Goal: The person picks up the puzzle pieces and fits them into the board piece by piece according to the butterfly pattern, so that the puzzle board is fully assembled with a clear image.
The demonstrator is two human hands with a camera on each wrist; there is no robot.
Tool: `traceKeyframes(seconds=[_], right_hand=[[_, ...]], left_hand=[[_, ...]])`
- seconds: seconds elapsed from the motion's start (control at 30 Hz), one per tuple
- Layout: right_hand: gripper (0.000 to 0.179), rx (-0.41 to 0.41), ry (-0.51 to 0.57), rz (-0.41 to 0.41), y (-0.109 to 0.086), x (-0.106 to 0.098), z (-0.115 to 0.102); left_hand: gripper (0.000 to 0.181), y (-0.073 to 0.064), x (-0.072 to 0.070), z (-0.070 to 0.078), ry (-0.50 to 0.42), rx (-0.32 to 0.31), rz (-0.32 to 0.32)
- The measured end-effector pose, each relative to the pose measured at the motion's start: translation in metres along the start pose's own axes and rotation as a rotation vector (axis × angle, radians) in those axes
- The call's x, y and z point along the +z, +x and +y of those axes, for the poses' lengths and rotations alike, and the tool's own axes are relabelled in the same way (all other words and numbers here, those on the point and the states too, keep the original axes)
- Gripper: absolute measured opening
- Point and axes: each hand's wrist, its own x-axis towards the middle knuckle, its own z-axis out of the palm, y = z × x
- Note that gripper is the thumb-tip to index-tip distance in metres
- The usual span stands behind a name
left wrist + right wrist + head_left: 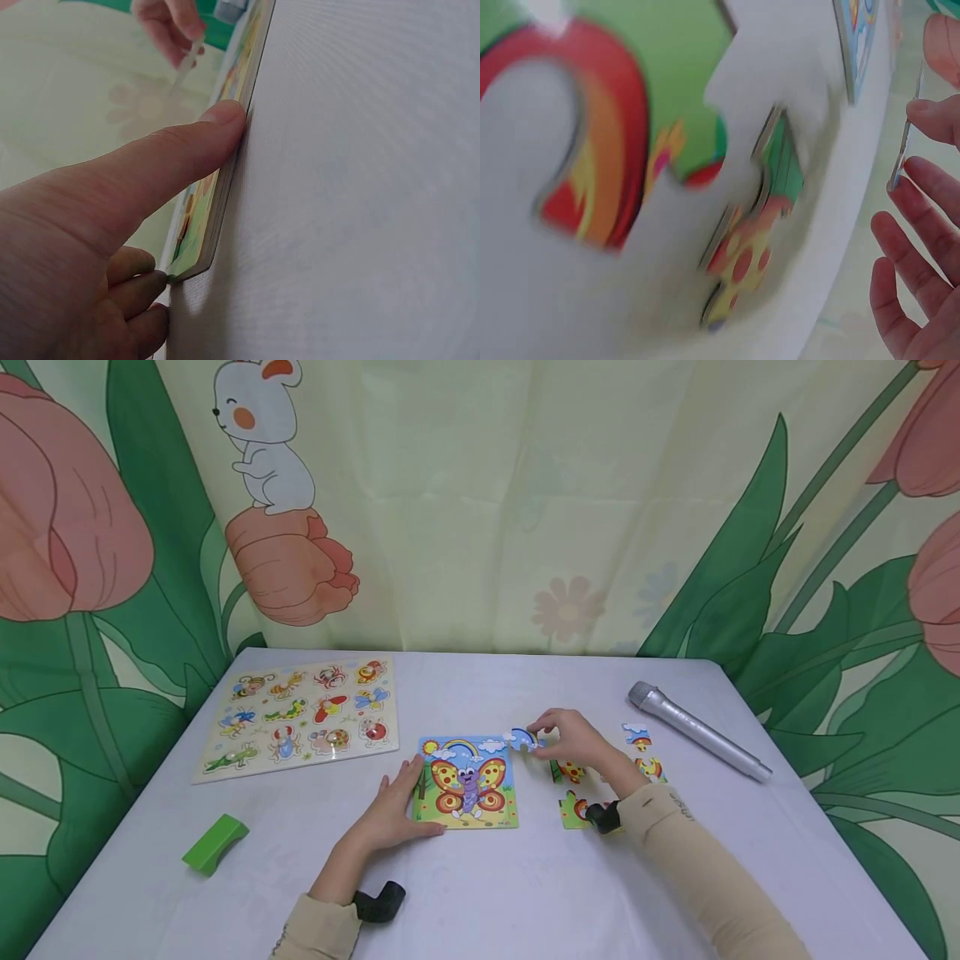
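Note:
A square butterfly puzzle board (468, 785) lies on the white table. My left hand (392, 810) rests against its near left corner, fingers along the left side. In the left wrist view the straight left thumb (172, 161) touches the board's front edge. Just beyond the far right corner, my right hand (573, 742) pinches a blue puzzle piece (522, 740) with a rainbow and cloud. That piece appears edge-on between thumb and fingers in the right wrist view. Loose puzzle pieces (572, 810) lie under and beside the right forearm, partly hidden by it.
A larger board with insect pictures (307, 718) lies at the back left. Nearer the left edge is a green block (215, 844). At the right lies a silver microphone (697, 731), with more puzzle pieces (639, 737) to its left. A printed curtain (480, 510) hangs behind the table.

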Motion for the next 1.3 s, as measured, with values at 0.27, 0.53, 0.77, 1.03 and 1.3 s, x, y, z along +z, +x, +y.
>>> traceKeyframes(seconds=[0.27, 0.53, 0.77, 1.03, 1.3], right_hand=[[0.037, -0.078, 0.025, -0.018, 0.009, 0.016, -0.022], [0.037, -0.057, -0.014, -0.064, 0.020, 0.031, -0.045], [0.037, -0.065, -0.036, -0.084, 0.029, 0.042, -0.055], [0.037, -0.051, -0.033, -0.104, 0.038, 0.050, -0.060], [0.039, -0.032, -0.094, -0.118, 0.043, 0.057, -0.061]], left_hand=[[0.108, 0.000, 0.000, 0.000, -0.006, 0.004, -0.002], [0.107, 0.000, -0.001, 0.000, -0.003, 0.000, -0.002], [0.107, 0.000, -0.001, 0.000, -0.005, -0.002, -0.005], [0.107, 0.000, -0.001, -0.001, -0.005, 0.005, -0.007], [0.107, 0.000, -0.001, 0.000, -0.012, 0.002, -0.003]])
